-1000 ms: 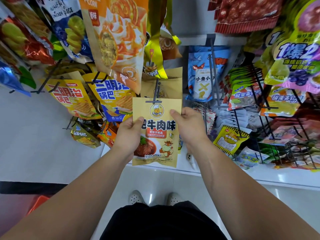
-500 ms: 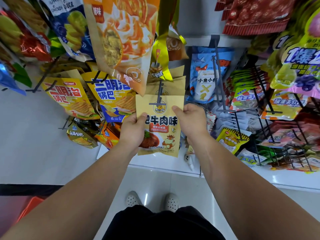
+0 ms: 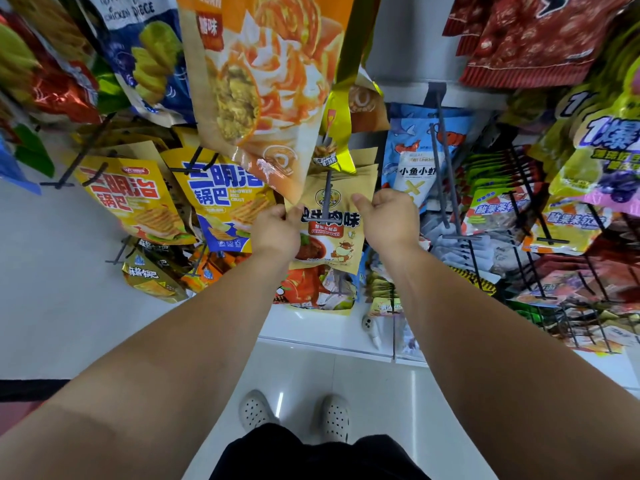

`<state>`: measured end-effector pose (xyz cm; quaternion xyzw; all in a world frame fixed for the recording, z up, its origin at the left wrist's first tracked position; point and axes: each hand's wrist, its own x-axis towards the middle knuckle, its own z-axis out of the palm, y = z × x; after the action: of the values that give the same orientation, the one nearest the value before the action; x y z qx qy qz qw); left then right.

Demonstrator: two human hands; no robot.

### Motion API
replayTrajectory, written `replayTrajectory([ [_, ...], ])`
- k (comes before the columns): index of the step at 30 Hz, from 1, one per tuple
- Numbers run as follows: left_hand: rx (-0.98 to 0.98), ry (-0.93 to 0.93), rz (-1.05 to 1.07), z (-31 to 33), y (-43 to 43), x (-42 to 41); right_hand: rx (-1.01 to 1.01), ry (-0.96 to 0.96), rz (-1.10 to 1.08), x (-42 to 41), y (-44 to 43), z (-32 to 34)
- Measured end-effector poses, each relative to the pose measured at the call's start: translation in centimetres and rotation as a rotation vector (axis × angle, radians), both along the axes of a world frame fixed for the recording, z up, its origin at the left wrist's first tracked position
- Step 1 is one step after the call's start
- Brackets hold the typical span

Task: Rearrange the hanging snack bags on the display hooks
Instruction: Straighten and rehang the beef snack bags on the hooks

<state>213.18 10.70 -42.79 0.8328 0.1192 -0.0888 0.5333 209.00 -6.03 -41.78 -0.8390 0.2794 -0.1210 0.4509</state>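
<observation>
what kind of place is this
Most likely a shop's snack aisle, perhaps a convenience store. Branded packets such as the yellow rice crust bag hang in rows on grey metal display hooks, above a white base shelf and a glossy tiled floor.

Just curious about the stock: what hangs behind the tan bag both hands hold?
More tan bags on the same hook; only their top edges show. The front bag covers the rest, so no count.

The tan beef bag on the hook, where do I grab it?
Pinch the bag by its two side edges near the top, from the front, as the left hand and right hand do. It hangs flat, and the hook runs through its top middle, so leave that free.
</observation>
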Motion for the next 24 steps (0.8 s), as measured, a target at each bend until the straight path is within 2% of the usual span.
replayTrajectory([
  [9,0.183,-0.019,-0.067,0.8,1.6,-0.7,-0.011,0.026,-0.059,-1.7,0.4,-0.1],
  [16,0.116,-0.024,-0.071,2.0,7.0,-3.8,0.257,-0.034,-0.199,-5.4,3.8,-1.4],
  [20,0.03,-0.026,0.054,2.5,11.9,-5.3,0.411,0.008,-0.005,-6.8,8.6,-1.6],
  [24,-0.001,-0.039,0.164,3.0,17.0,-4.9,0.393,0.032,0.218,-5.2,13.0,0.1],
])
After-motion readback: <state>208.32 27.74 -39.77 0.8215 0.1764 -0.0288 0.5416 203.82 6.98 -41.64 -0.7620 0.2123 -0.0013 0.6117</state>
